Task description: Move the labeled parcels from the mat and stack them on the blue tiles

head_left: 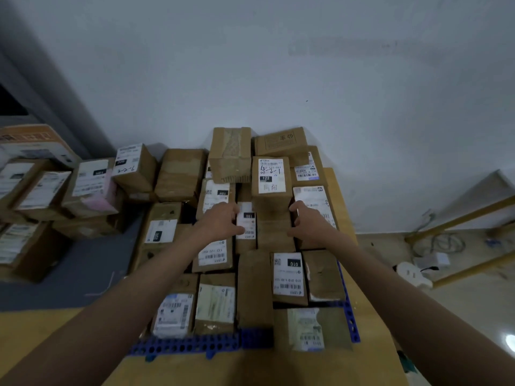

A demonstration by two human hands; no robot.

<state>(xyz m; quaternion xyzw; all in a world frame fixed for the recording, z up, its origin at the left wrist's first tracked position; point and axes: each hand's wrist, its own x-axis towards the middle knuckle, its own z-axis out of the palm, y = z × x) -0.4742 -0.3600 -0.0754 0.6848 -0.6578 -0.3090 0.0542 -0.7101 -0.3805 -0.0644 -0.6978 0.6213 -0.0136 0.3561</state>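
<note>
In the head view, a plain brown parcel [274, 229] is flanked in the middle of the stack on the blue tiles [195, 345], with the left hand [223, 221] and right hand [305, 221] curled against its two sides, presumably so that it is seated squarely among its neighbours. A labelled box [269, 176] is stacked just behind it. More parcels [92, 185] are left on the grey mat [69, 277] at left, so the task is judged unfinished.
</note>
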